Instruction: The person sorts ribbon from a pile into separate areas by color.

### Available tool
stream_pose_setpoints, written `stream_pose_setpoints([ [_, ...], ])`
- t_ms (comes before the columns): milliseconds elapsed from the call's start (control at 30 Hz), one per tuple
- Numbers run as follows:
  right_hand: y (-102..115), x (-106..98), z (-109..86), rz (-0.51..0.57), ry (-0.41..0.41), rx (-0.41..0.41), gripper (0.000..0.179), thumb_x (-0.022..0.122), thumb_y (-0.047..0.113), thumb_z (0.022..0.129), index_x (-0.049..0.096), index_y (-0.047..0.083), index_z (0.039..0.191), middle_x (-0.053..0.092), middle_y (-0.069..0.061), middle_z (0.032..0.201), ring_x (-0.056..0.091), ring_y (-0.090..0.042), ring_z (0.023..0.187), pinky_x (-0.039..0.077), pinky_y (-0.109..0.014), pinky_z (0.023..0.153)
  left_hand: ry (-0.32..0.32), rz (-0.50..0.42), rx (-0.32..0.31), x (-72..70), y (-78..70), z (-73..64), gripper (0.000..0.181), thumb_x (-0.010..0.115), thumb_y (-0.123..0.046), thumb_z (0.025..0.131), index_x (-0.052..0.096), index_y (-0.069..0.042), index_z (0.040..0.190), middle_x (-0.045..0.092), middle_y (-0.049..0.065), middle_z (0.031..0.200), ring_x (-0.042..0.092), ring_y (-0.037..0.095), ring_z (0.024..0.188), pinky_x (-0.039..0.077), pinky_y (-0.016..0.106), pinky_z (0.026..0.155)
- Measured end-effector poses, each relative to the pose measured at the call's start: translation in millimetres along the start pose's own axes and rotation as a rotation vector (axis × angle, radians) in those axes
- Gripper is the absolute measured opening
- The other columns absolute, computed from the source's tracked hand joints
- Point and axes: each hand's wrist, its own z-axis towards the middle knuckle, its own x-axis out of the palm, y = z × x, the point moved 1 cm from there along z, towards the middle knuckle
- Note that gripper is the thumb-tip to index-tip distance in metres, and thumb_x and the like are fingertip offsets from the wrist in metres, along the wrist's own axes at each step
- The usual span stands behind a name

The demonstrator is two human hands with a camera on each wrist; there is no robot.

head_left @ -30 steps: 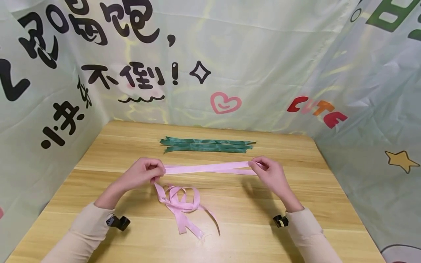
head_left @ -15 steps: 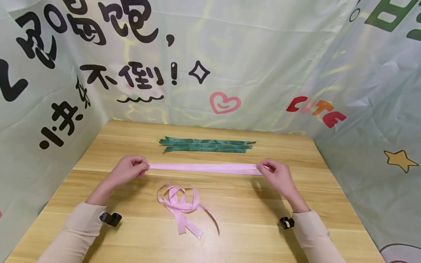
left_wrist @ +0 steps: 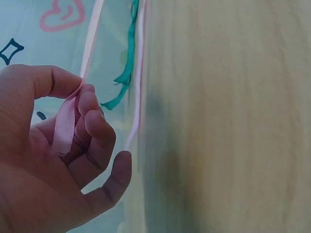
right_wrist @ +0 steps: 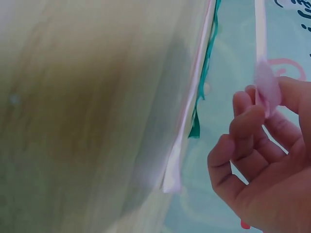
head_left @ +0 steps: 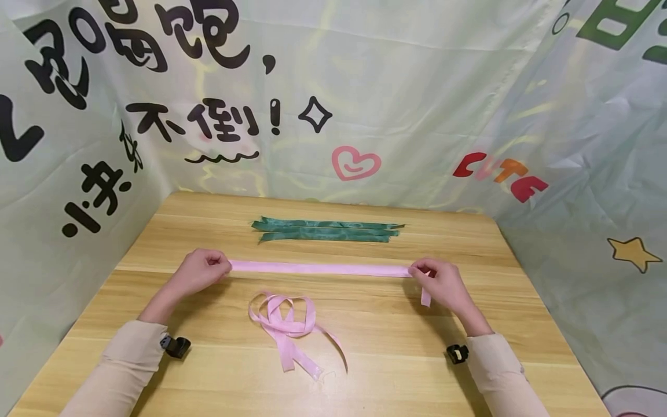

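Observation:
A pink ribbon (head_left: 312, 268) is stretched straight between the two hands. My left hand (head_left: 203, 270) pinches its left end between thumb and fingers; in the left wrist view a short tail of ribbon (left_wrist: 65, 128) hangs into the palm. My right hand (head_left: 440, 282) pinches the other end, and a short pink tail (head_left: 425, 296) hangs beneath it. Both wrist views show a second pink ribbon strip (right_wrist: 171, 182) lying on the table; in the head view the held ribbon overlaps it.
Several green ribbon strips (head_left: 328, 230) lie side by side toward the back of the wooden table (head_left: 396, 370). A loose tangle of pink ribbon (head_left: 283, 324) lies in front of the hands. Printed cloth walls (head_left: 417, 104) stand around the table's back and sides.
The left hand has moved left, away from the tangle, drawing the ribbon out longer. My right hand has shifted slightly right and down, and the held ribbon now lines up over the strip on the table.

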Motion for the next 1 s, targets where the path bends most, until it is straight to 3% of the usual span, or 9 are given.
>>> stream_pose_setpoints([
  [300, -13, 0, 1.7, -0.05, 0.058, 0.052, 0.019, 0.069, 0.02, 0.101, 0.078, 0.004, 0.105, 0.069, -0.008, 0.079, 0.052, -0.014, 0.065, 0.043, -0.027, 0.058, -0.046, 0.125, 0.01, 2.0, 12.7, 3.5, 0.017, 0.064, -0.014, 0.088, 0.071, -0.012, 0.073, 0.062, -0.002, 0.07, 0.048, 0.014, 0.061, 0.038, 0.028, 0.059],
  [733, -20, 2, 2.3, -0.106, 0.129, 0.103, 0.015, 0.075, 0.019, 0.097, 0.076, 0.006, 0.089, 0.066, -0.002, 0.073, 0.053, -0.017, 0.065, 0.043, -0.03, 0.063, -0.077, 0.244, -0.001, 7.7, 13.6, 6.0, 0.017, 0.071, -0.02, 0.088, 0.07, -0.016, 0.071, 0.058, -0.006, 0.062, 0.048, 0.015, 0.06, 0.038, 0.031, 0.061],
  [1000, -23, 3, 5.5, -0.141, 0.138, 0.091, 0.016, 0.074, 0.02, 0.097, 0.074, 0.008, 0.086, 0.063, 0.0, 0.07, 0.051, -0.016, 0.065, 0.042, -0.03, 0.062, -0.081, 0.264, -0.015, 8.5, 14.2, 5.9, 0.016, 0.071, -0.024, 0.09, 0.075, -0.012, 0.081, 0.062, -0.003, 0.067, 0.049, 0.016, 0.064, 0.04, 0.032, 0.065],
])
